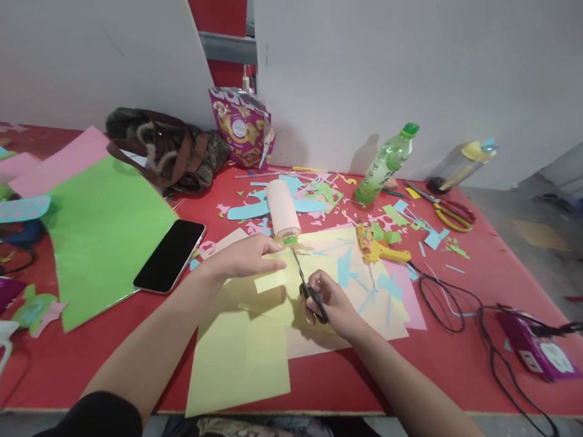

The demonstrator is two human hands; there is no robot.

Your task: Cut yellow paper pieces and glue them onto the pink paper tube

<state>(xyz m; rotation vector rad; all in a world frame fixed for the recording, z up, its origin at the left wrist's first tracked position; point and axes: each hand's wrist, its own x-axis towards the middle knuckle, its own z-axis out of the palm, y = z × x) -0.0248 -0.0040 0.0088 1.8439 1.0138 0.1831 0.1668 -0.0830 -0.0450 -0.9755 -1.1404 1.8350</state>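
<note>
Pinched in my left hand (256, 254) is a small piece of yellow paper (270, 281), held above the sheets. My right hand (329, 301) has its fingers through the black handles of a pair of scissors (297, 264). The scissor blades point up and away, close to the right edge of the yellow piece; whether they touch it I cannot tell. Just beyond the blade tips lies a pale pink paper tube (281, 208), with a bit of green at its near end. A larger yellow sheet (241, 371) lies below both hands.
A yellow hot glue gun (379, 249) rests on paper at right, its black cord trailing to a purple power strip (537, 348). Behind are a green bottle (388, 165), red-and-yellow-handled scissors (449, 212) and a snack bag (242, 129). At left lie a phone (170, 255) and green sheet (107, 236).
</note>
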